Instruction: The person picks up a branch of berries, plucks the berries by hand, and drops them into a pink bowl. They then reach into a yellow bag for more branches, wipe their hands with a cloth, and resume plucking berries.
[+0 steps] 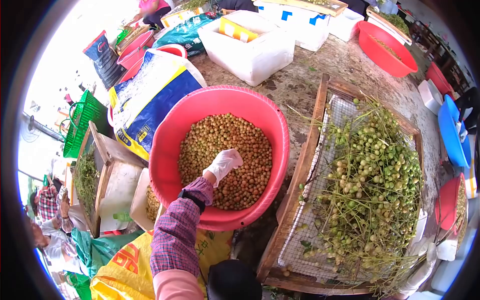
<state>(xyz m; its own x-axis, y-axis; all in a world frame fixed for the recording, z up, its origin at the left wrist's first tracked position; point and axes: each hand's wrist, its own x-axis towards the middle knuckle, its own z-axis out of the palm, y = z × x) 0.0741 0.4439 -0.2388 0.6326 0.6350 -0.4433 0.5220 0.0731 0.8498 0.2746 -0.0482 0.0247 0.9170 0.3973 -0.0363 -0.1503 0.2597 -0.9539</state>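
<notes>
My left hand [226, 165], in a thin white glove, hangs over the small round brownish-green fruits [225, 135] in a large red basin [220, 95]. Its fingers are curled together, and whatever they hold is hidden. A plaid sleeve and a dark wristband cover that forearm. To the right, a wire-mesh screen [305, 230] in a wooden frame [306, 150] bears a heap of green fruits on thin stems [370, 185]. Near the screen's lower right edge, my right hand [425, 260] shows as a pale shape beside the stems, its fingers indistinct.
A white foam box [250, 55] stands beyond the basin. Left of it lies a blue, white and yellow sack [155, 95]; a yellow sack [125, 265] spreads below. More red basins [387, 50], a blue basin [452, 132] and a green basket [82, 122] stand around. Other people work at the left.
</notes>
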